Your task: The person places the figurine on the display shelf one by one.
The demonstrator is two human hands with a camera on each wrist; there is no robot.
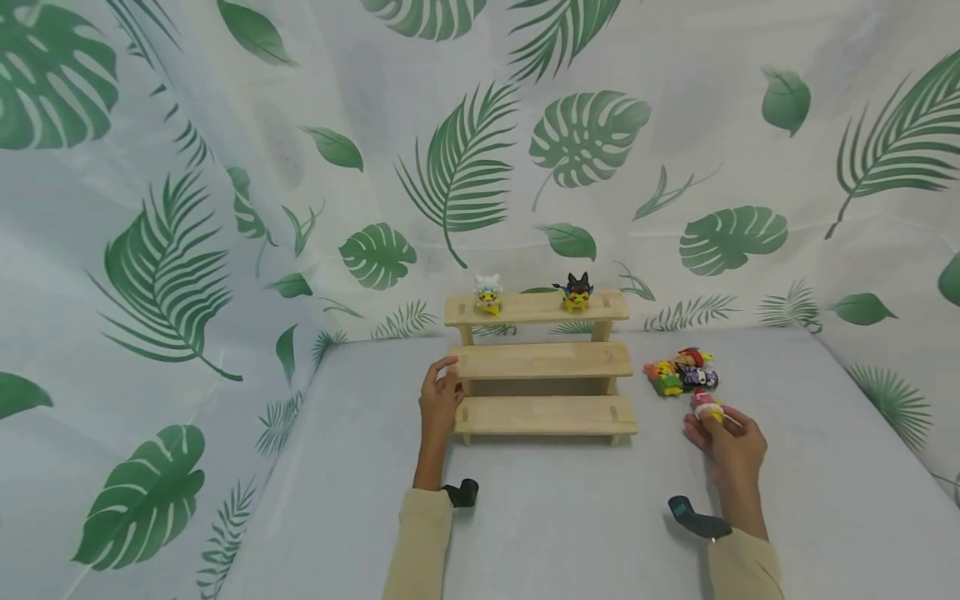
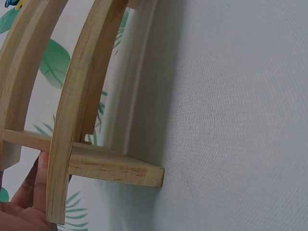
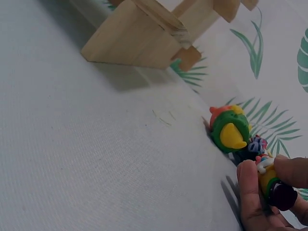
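Observation:
A three-tier wooden display stand (image 1: pixel 543 360) stands on the cloth-covered surface. My left hand (image 1: pixel 438 407) grips it at the left end of the middle shelf; in the left wrist view, fingers (image 2: pixel 39 185) reach behind the wood. Between thumb and fingers, my right hand (image 1: pixel 738 446) pinches a small figurine (image 1: pixel 707 406) with a pinkish-red top, a white band and yellow parts. Its dark underside shows in the right wrist view. Just beyond this hand lies a cluster of colourful figurines (image 1: pixel 667 379), one of them green and yellow (image 3: pixel 231 131).
On the top shelf sit a white-and-yellow figurine (image 1: pixel 488 296) at the left and a black-eared yellow one (image 1: pixel 576 293) at the right. Leaf-printed cloth (image 1: pixel 465 75) hangs behind and at both sides. Pale cloth (image 1: pixel 555 517) covers the surface before the stand.

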